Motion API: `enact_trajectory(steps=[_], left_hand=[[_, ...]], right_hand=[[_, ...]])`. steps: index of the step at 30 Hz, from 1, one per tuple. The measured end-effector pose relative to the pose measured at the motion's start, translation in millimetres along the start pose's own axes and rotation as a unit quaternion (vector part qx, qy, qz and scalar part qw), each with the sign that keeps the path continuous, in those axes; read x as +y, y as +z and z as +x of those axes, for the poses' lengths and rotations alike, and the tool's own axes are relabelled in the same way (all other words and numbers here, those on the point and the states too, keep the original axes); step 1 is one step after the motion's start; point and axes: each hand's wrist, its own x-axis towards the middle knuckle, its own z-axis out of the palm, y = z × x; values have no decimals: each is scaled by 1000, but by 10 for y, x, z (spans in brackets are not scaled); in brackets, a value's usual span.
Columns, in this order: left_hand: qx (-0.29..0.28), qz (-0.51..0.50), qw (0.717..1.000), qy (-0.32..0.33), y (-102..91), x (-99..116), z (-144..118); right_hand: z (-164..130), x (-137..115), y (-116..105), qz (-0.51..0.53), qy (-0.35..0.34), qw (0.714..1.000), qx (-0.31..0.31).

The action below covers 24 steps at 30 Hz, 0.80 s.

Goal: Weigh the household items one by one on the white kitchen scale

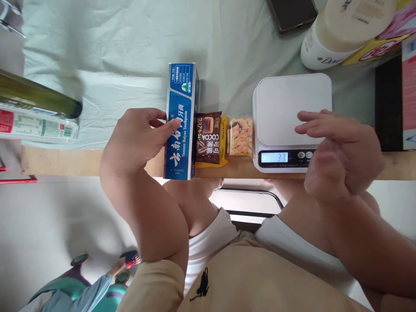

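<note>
My left hand [138, 136] grips the left side of a blue toothpaste box [183, 143], thumb on its printed face and the other fingers at its edge. The box lies lengthwise, its near end by the table edge. Touching or close to its right is a brown cocoa snack packet [208, 141], partly covering a yellow packet [223, 149]. A small clear-wrapped snack [240, 134] lies between these and a white digital scale [292, 104], whose display reads 33. Above the scale's right side hovers my right hand [344, 147], fingers loosely apart, holding nothing visible.
At the back right are a dark phone [294, 15], a white Dove bottle [320, 43] and a yellow box [373, 52]. A green bottle [35, 93] and a clear plastic pack [42, 125] lie at left. Another person's foot [132, 260] shows on the floor.
</note>
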Motion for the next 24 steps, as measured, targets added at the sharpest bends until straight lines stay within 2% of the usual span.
enact_trajectory(steps=[7, 8, 10, 12, 14, 16, 18, 21, 24], left_hand=[[4, -49, 999, 10, 16, -10, 2], [33, -65, 997, 22, 14, -20, -1], [129, -111, 982, 81, 20, -31, -13], [215, -178, 944, 174, 53, -1, -43], [235, -244, 906, 253, 123, 102, -112], [210, -283, 888, 296, 224, 277, -229], [163, -301, 882, 324, 345, 494, -381], [60, -306, 879, 360, 559, 827, -603], [-35, -307, 855, 416, 841, 1151, -764]], right_hand=[[0, 11, -31, -4, 3, 1000, 0], [-1, 17, -36, -4, 4, 1000, 0], [0, 34, -45, -7, 10, 1000, -1], [5, 51, -58, -10, 6, 1000, 8], [16, 57, -87, -9, -4, 1000, 21], [33, 43, -136, -7, -10, 999, 30], [52, 16, -203, -17, -8, 999, 42], [69, -12, -333, -43, 2, 996, 80], [61, -21, -520, -65, 9, 987, 146]])
